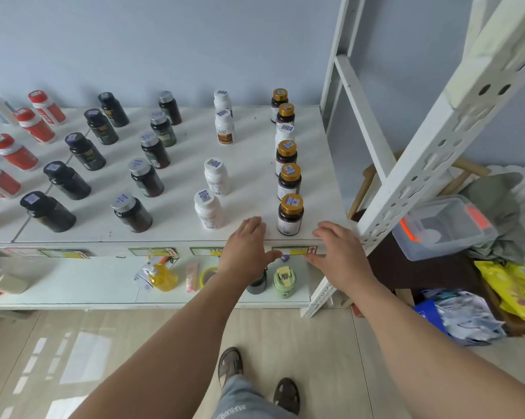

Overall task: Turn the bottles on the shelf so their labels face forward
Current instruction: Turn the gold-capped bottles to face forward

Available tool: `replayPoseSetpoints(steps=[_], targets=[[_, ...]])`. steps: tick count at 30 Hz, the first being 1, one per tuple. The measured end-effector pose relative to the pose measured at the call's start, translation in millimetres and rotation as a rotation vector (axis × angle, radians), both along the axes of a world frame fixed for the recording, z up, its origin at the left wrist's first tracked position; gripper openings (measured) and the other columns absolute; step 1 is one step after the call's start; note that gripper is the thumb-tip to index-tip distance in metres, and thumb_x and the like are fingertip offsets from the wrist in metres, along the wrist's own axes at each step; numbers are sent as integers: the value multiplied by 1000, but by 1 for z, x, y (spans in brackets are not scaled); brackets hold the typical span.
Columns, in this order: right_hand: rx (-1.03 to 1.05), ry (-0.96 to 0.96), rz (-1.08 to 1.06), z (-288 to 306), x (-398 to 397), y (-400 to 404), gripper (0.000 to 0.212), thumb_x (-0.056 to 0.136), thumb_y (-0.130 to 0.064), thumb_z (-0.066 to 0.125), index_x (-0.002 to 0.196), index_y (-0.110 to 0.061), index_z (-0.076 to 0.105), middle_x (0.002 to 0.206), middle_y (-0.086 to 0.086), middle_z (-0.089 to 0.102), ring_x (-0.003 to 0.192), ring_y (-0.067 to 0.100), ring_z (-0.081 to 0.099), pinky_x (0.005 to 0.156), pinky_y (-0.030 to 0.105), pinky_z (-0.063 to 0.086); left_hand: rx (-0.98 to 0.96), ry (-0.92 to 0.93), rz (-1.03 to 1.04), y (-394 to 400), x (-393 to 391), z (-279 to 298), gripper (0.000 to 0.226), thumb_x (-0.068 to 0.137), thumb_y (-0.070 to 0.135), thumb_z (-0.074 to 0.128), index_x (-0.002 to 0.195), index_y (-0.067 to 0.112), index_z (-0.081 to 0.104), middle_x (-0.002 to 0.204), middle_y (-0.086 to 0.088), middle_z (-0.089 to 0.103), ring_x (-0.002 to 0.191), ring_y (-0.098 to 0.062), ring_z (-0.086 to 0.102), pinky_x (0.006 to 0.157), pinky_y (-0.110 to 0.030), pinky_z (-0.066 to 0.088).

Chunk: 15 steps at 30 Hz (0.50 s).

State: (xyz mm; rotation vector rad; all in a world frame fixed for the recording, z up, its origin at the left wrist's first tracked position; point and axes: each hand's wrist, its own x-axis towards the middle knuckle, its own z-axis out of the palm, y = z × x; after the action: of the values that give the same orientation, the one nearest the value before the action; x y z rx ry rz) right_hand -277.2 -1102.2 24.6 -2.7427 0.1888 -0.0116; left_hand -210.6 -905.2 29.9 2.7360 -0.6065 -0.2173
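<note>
Several rows of bottles stand on the white shelf [170, 228]. The right row has dark bottles with gold caps; its front bottle [290, 215] stands near the shelf's front edge. Left of it are white bottles, the nearest one [208, 209] upright. Further left stand dark bottles with silver caps [131, 212], black bottles [47, 211] and red-and-white ones [13, 151]. My left hand [249, 246] hovers open at the front edge, just left of the front gold-capped bottle. On that bottle's right, my right hand [338, 247] is open too. Neither hand touches a bottle.
A white perforated upright [430, 152] of the rack rises at the right. The lower shelf [74, 285] holds a yellow spray bottle [161, 276], tape and small cups. A clear plastic box [445, 225] and bags lie on the right. My feet stand on the tiled floor.
</note>
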Motion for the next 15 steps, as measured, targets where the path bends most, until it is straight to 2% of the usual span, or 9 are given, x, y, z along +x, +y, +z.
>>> replayPoseSetpoints(steps=[5, 10, 13, 15], targets=[[-75, -115, -7, -7, 3, 0, 38, 83, -30, 73, 116, -14, 62, 125, 0, 55, 115, 25, 47, 97, 33, 34, -33, -78, 23, -2, -2, -6, 55, 90, 40, 61, 135, 10, 48, 148, -1, 39, 137, -16, 32, 109, -28, 28], [-91, -118, -17, -8, 4, 1, 32, 82, -22, 74, 111, -12, 63, 118, 2, 57, 109, 28, 49, 93, 34, 37, -46, -102, 29, -4, -3, -12, 50, 91, 37, 61, 132, 9, 50, 145, -2, 43, 135, -18, 35, 109, -29, 30], [-77, -55, -17, -2, 7, 0, 35, 86, -27, 70, 118, -14, 59, 123, 1, 54, 115, 27, 47, 95, 33, 37, -62, -95, 45, -4, -3, -12, 50, 91, 38, 62, 131, 10, 51, 145, -2, 43, 135, -17, 35, 109, -29, 31], [51, -8, -55, 9, 10, 2, 45, 90, -34, 63, 130, -17, 53, 134, 1, 51, 125, 24, 43, 102, 33, 36, -67, -82, 56, -4, -2, -10, 54, 90, 41, 62, 133, 10, 50, 146, -2, 42, 136, -17, 34, 110, -29, 30]])
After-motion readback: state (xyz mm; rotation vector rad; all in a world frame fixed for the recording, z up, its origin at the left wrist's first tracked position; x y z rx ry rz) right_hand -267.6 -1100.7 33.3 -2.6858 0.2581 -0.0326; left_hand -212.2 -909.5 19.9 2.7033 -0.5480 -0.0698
